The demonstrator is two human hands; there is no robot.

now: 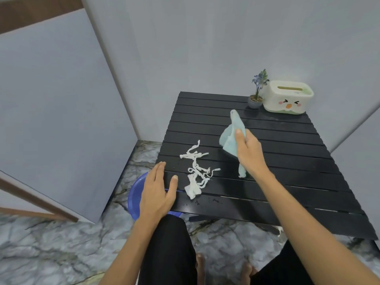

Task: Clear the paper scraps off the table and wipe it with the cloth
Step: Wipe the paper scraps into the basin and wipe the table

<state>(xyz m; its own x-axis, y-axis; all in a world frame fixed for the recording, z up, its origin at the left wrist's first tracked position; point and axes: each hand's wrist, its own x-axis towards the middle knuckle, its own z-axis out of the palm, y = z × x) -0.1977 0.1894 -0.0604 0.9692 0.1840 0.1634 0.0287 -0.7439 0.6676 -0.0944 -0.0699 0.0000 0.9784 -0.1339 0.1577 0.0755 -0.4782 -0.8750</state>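
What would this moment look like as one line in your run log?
right hand: holds cloth above table | left hand: open, table edge | paper scraps: uncleared | blue basin: below edge

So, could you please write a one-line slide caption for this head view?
Right hand holds cloth above slatted table; left hand open beside paper scraps.

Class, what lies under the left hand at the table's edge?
Beneath the left hand a blue basin sits on the floor beside the table. Its inside is mostly covered, so contents cannot be seen.
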